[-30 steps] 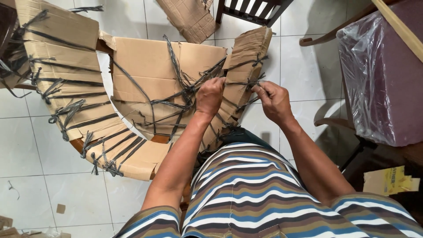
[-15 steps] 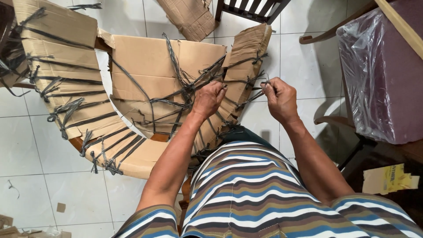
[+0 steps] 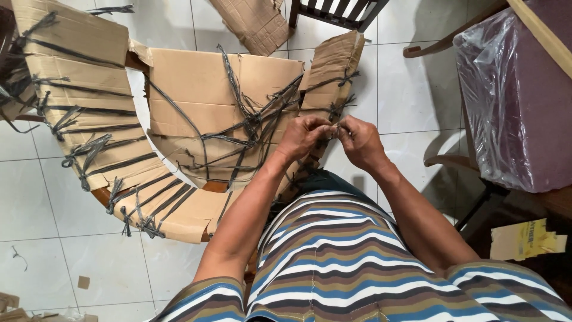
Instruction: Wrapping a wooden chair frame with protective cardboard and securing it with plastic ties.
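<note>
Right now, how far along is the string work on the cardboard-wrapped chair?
Done, apparently: the left arm is bound with many knotted ties. In hand: left hand and right hand pinch string at the right arm. Left: unclear; loose strands cross the back.

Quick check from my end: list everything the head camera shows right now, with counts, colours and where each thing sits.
cardboard-wrapped furniture piece: one, tan, curved, on the floor ahead and to the left
grey strings: many, knotted across the cardboard
loose cardboard sheet: one, brown, top centre on the floor
dark wooden chair: one, top edge, only part in view
plastic-wrapped cushioned chair: one, maroon under clear film, far right
yellow cardboard scrap: one, lower right
tiled floor: white, with small scraps at lower left
striped shirt: blue, brown and white, bottom centre
left hand: pinching a string at the wrapped edge
right hand: pinching the same string, touching the left
</note>
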